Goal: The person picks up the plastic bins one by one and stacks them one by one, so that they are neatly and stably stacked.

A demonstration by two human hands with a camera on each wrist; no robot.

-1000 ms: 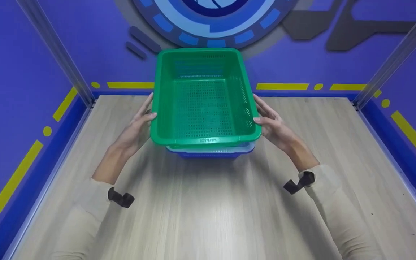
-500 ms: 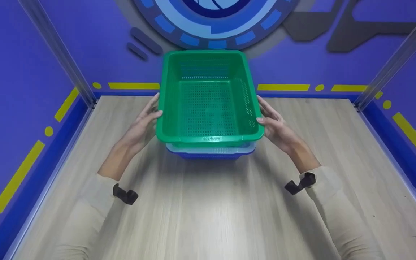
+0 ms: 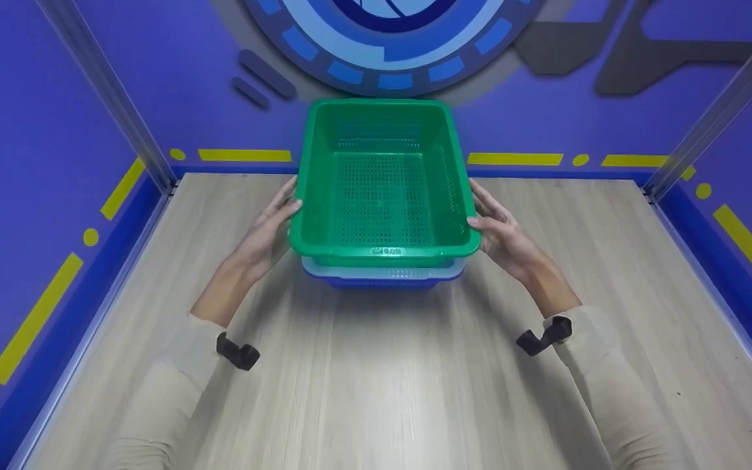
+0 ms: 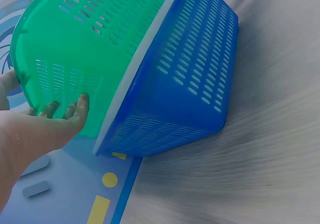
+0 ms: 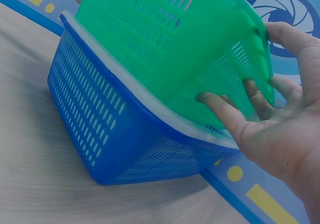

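Change since earlier: green basket (image 3: 384, 183) had sunk lower and farther from the person between both hands, settling deeper into the stack.
Left hand: left hand (image 3: 270, 228) held the basket's left side, thumb on the rim, fingers spread on the wall.
Right hand: right hand (image 3: 501, 228) held the right side the same way.
Where it sat: green basket sat tilted, partly nested in a white basket (image 3: 382, 270) inside a blue basket (image 3: 376, 282) on the wooden table (image 3: 376, 378).
Progress: nesting looked well under way but not finished; the far end was high, both hands not yet let go.
Wrist views: right wrist showed fingers (image 5: 225, 111) pressed on the green wall; left wrist showed the blue basket (image 4: 185, 84) resting on the table, which the head view hid.
Head view only: both sleeves and the purple back wall (image 3: 154, 78).
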